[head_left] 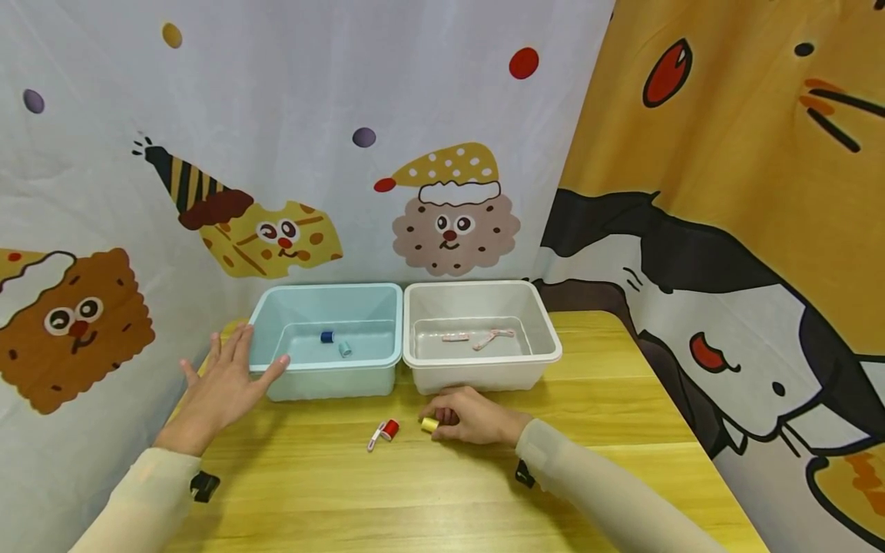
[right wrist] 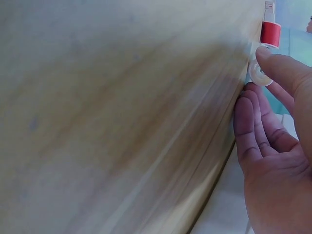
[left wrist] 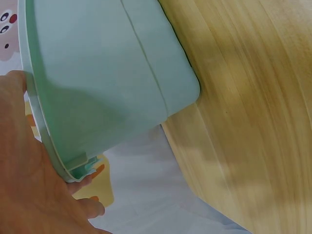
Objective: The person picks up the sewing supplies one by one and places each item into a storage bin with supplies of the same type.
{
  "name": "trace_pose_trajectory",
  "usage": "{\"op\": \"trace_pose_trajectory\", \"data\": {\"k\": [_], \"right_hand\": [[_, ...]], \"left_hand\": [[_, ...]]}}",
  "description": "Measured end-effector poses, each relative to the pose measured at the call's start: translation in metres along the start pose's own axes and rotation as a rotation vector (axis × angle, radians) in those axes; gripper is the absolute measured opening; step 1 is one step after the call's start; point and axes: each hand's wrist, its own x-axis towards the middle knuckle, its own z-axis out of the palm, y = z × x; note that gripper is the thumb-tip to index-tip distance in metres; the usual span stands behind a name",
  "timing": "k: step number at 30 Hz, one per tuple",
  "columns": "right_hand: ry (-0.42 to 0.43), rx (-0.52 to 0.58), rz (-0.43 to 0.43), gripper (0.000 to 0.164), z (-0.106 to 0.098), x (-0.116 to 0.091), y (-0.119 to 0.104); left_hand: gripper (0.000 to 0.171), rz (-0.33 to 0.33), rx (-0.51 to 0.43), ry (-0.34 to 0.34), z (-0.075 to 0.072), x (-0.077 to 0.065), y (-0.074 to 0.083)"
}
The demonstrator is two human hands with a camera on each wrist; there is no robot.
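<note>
While my right hand (head_left: 470, 417) lay on the wooden counter (head_left: 442, 491) in front of the white bin (head_left: 482, 361), its fingers were curled around a small yellow spool (head_left: 430, 424), with a red spool (head_left: 390, 429) lying just to its left. My left hand (head_left: 223, 388) was spread wide, fingers straight, the thumb touching the near left corner of the blue bin (head_left: 325, 380). From above I could see two small spools, dark blue (head_left: 327, 336) and pale blue (head_left: 344, 349), inside the blue bin and pinkish strips (head_left: 477, 338) in the white one; neither wrist view showed those. My left wrist view showed only the blue bin's outer wall (left wrist: 112, 73) and rim against my palm (left wrist: 29, 185). My right wrist view showed the spool's pale end (right wrist: 259, 74) under my fingertip, and the red spool (right wrist: 270, 33) beyond.
</note>
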Motion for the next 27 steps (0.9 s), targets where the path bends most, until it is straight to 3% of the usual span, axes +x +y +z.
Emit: {"op": "trace_pose_trajectory", "data": {"k": [19,27], "right_hand": [[0.026,0.061,0.070,0.042,-0.006,-0.005,-0.011],[0.062,0.062,0.054,0.041,-0.008,-0.006,-0.014]], "left_hand": [[0.116,-0.002,0.002,0.005,0.002,0.000,-0.002],[0.118,-0.004,0.012,0.003,0.002,0.001,-0.002]]}}
